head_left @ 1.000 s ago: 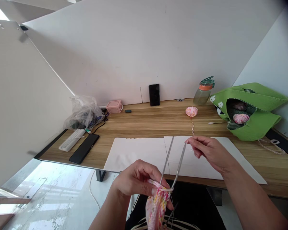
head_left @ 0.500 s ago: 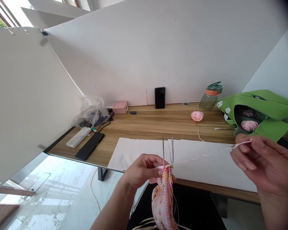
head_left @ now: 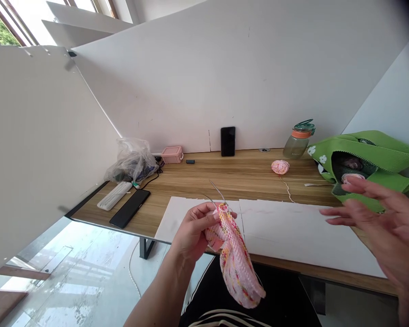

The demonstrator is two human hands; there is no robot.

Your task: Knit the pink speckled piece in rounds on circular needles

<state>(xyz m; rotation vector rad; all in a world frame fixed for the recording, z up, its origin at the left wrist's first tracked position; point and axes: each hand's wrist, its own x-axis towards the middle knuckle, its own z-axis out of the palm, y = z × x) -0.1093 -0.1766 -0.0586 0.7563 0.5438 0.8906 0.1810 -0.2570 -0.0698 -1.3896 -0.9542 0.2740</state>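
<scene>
My left hand is closed on the top of a pink knitted piece flecked with yellow and red. Two thin metal knitting needles poke up out of its top edge, leaning left. The knitting hangs below the hand over my lap. At the right, my right hand is raised with its fingers apart, in front of the green bag, and nothing shows in it. A faint, blurred strand of yarn runs rightward from the knitting. On the table, a pink ball of yarn trails a loose strand.
A green bag holding more yarn lies at the right, beside a bottle. A phone leans on the back panel. At the left are a plastic bag, a pink box, a power strip and a black slab. White board covers the front edge.
My right hand has let go of the yarn and its fingers have spread. The knitting and needles have tilted left in my left hand, the lower part swinging right.
</scene>
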